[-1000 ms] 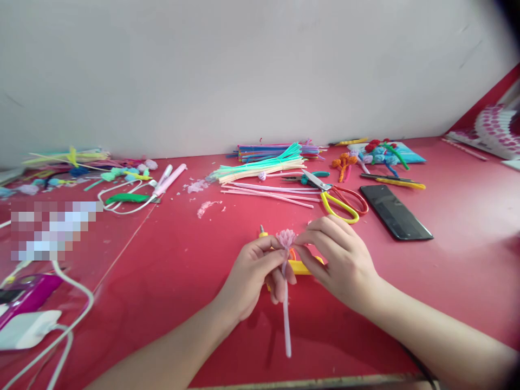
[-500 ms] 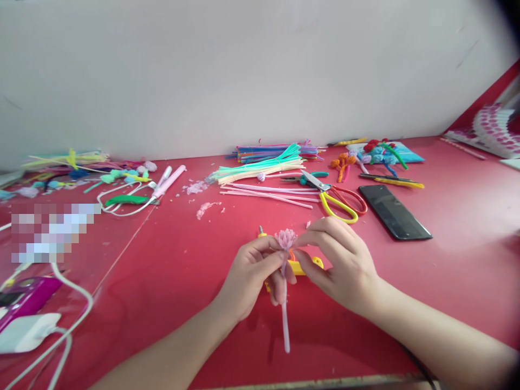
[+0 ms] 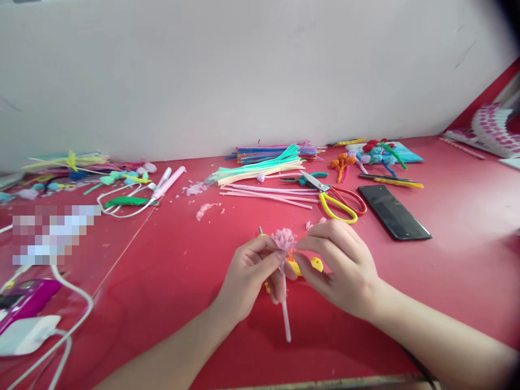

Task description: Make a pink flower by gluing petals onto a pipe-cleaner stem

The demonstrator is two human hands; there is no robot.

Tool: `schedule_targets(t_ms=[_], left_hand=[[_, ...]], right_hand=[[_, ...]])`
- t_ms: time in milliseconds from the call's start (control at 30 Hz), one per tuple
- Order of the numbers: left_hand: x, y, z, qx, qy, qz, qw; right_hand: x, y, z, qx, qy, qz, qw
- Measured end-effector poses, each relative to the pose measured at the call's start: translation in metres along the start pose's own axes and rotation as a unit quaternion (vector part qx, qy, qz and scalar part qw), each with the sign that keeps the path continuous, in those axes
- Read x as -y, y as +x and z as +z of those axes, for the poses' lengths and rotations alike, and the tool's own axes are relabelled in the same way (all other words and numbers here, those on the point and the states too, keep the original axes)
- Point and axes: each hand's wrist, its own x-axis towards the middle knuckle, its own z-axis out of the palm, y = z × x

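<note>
My left hand (image 3: 254, 276) is closed, pinching a pink chenille-stem flower (image 3: 283, 238) just below its fluffy head. The flower's pale pink stem (image 3: 287, 322) hangs down past my fingers. My right hand (image 3: 345, 265) is beside the flower's right edge, thumb and forefinger curved and slightly apart, with nothing visible between them. Beneath both hands lies a yellow tool that looks like a glue gun (image 3: 300, 266), with an orange part and a metal tip; my fingers hide much of it.
Scissors (image 3: 339, 208), pliers (image 3: 317, 177) and a black phone (image 3: 394, 211) lie beyond my right hand. Chenille-stem bundles (image 3: 260, 168) rest near the wall. Finished pieces (image 3: 343, 162) sit at right. At left are a pink corded tool (image 3: 168, 183) and white cables (image 3: 81, 290).
The flower has shifted slightly left and its stem end has risen a little. My right fingers have drawn slightly away from the head. Another pink scrap shows behind my right hand.
</note>
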Motion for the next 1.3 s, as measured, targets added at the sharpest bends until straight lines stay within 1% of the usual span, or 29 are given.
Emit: schedule_targets(t_ms=[67,100,167,200,233,267,367,400,467,700,833,933,1033,1167,1300], left_hand=[[0.0,-0.004,-0.003,-0.017,0.049,0.091,0.995],[0.0,-0.007,-0.005,-0.026,0.084,0.15,0.985],[-0.002,-0.011,-0.009,-0.042,0.169,0.261,0.949],[-0.003,-0.012,-0.011,-0.054,0.207,0.299,0.93],[-0.004,-0.013,-0.012,-0.064,0.236,0.322,0.915],[-0.005,-0.014,-0.013,-0.073,0.257,0.33,0.905],[-0.006,-0.012,-0.015,-0.078,0.293,0.321,0.897],[-0.007,-0.012,-0.015,-0.076,0.305,0.319,0.894],[-0.007,-0.011,-0.015,-0.075,0.321,0.325,0.886],[-0.004,-0.011,-0.015,-0.071,0.332,0.335,0.879],[-0.005,-0.01,-0.015,-0.079,0.359,0.347,0.863],[-0.005,-0.01,-0.015,-0.069,0.376,0.362,0.85],[-0.006,-0.01,-0.014,-0.066,0.388,0.36,0.846],[-0.007,-0.01,-0.012,-0.08,0.374,0.351,0.855],[-0.009,-0.01,-0.009,-0.103,0.318,0.332,0.882]], right_hand=[[0.003,0.002,-0.004,-0.019,0.047,0.017,0.999],[0.004,0.002,-0.006,-0.022,0.078,0.032,0.996],[0.006,0.004,-0.01,-0.004,0.155,0.073,0.985],[0.007,0.005,-0.01,0.011,0.2,0.099,0.975],[0.008,0.006,-0.011,0.028,0.246,0.128,0.96],[0.009,0.007,-0.011,0.046,0.289,0.157,0.943],[0.013,0.009,-0.009,0.088,0.37,0.236,0.894],[0.014,0.01,-0.008,0.101,0.384,0.253,0.883],[0.017,0.01,-0.007,0.111,0.397,0.275,0.869],[0.02,0.009,-0.006,0.096,0.417,0.32,0.845],[0.019,0.009,-0.006,0.084,0.432,0.331,0.834],[0.018,0.01,-0.005,0.082,0.446,0.347,0.821],[0.018,0.01,-0.004,0.088,0.453,0.353,0.814],[0.018,0.008,-0.003,0.092,0.45,0.349,0.817],[0.015,0.01,-0.006,0.099,0.433,0.332,0.832]])
